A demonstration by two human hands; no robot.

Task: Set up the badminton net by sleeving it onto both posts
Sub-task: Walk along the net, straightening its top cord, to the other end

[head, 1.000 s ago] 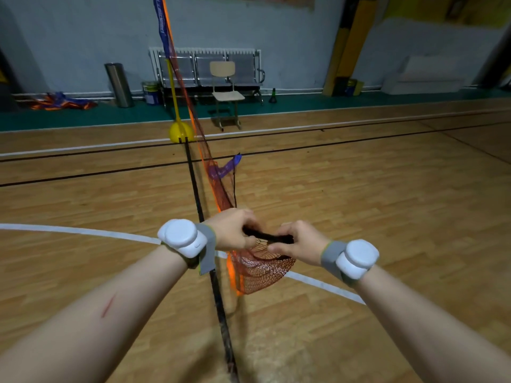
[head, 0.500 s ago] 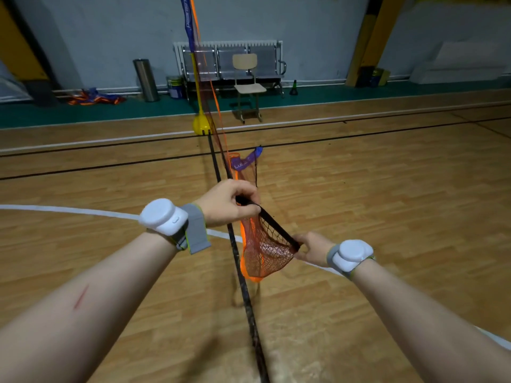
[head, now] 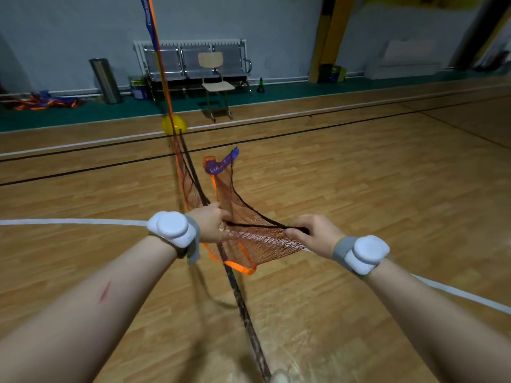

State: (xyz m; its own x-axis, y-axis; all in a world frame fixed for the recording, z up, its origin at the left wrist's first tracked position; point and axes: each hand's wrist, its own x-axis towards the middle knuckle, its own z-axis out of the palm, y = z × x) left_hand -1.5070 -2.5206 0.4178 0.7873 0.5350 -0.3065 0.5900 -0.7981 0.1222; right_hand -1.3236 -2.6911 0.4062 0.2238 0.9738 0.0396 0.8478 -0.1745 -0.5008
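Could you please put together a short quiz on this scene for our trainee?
1. True or false: the left hand and the right hand both grip the net.
2. What colour is the base of the far post? A red, B yellow, C green.
3. Fill in: in front of the metal bench stands a wooden ___.
Key: 1 true; 2 B; 3 chair.

The net is orange-red mesh with a black cord edge, a bright orange band and a purple tab at its far corner. Beyond the net there's a yellow base and a beige chair. Under it, the floor is tan wood planks with thin white and black lines.
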